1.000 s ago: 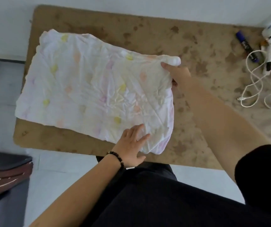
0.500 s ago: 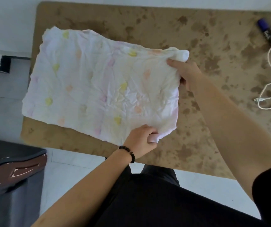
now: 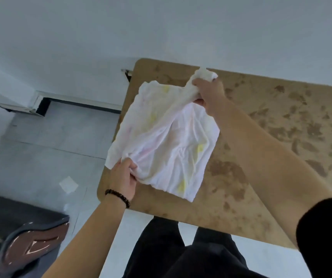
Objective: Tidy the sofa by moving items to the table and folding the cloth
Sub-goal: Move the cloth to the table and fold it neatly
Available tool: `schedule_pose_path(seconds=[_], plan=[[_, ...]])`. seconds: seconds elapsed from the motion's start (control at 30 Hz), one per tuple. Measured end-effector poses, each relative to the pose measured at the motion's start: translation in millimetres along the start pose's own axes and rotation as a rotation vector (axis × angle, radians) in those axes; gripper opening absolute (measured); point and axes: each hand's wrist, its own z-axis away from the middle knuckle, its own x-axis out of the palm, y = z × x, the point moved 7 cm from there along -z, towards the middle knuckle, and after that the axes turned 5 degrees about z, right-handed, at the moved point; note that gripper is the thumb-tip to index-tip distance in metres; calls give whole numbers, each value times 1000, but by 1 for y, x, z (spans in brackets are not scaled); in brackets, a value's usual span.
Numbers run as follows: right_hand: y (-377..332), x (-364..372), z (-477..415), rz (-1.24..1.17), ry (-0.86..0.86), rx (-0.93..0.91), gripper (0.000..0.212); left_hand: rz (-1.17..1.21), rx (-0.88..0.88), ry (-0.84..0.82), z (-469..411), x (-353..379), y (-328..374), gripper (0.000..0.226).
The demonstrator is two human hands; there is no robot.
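A white cloth (image 3: 169,141) with faint yellow and pink spots lies on the left end of the brown mottled table (image 3: 271,137), folded over on itself. My left hand (image 3: 124,175) grips its near left edge, at the table's left side. My right hand (image 3: 209,93) holds a bunched corner at the far side, lifted a little above the table. The right half of the cloth is doubled over the left half and lies crumpled.
A dark sofa arm with a brown panel (image 3: 28,249) is at the lower left. A scrap of paper (image 3: 68,184) lies on the grey floor. My dark trousers (image 3: 181,249) are at the table's near edge. A white wall runs behind the table.
Both hands closed on the right corners and carried them left over the cloth, halving its spread. The view swung left, so the cable and pen on the right have left the frame.
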Motion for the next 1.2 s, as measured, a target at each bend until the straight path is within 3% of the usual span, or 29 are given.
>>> schedule_pose_path(seconds=[0.07, 0.2, 0.27, 0.33, 0.4, 0.47, 0.5, 0.57, 0.63, 0.73, 0.8, 1.0, 1.1, 1.2], plan=[[-16, 61, 3, 49, -49, -59, 23, 93, 3, 69, -18, -30, 17, 40], [-1, 138, 15, 206, -303, -25, 85, 0, 49, 346, -48, -79, 39, 17], [26, 132, 23, 377, -250, -32, 84, -54, 15, 395, -61, -92, 36, 4], [54, 101, 31, 561, -76, -120, 71, -72, -32, 409, -70, -98, 31, 27], [86, 63, 50, 653, 118, -169, 64, -238, -29, 396, -79, -100, 34, 77], [125, 28, 72, 668, 281, -88, 70, -502, 24, 347, -86, -96, 40, 109], [146, 13, 83, 655, 334, -14, 76, -574, 47, 302, -89, -91, 42, 114], [188, -4, 103, 602, 331, 165, 86, -639, 90, 182, -93, -78, 46, 105], [221, -3, 119, 527, 199, 309, 88, -796, 170, 102, -94, -63, 50, 88], [245, 9, 133, 466, 13, 340, 67, -1076, 324, 99, -86, -50, 52, 66], [246, 10, 135, 411, -20, 322, 53, -1160, 387, 165, -78, -50, 51, 60], [234, -40, 140, 373, 46, 293, 57, -862, 253, 52, -44, -47, 20, 38], [229, -81, 145, 464, 98, 212, 47, -795, 211, -12, -22, -44, -13, 47], [236, -121, 157, 499, 162, 146, 35, -734, 190, -36, 7, -41, -56, 35]])
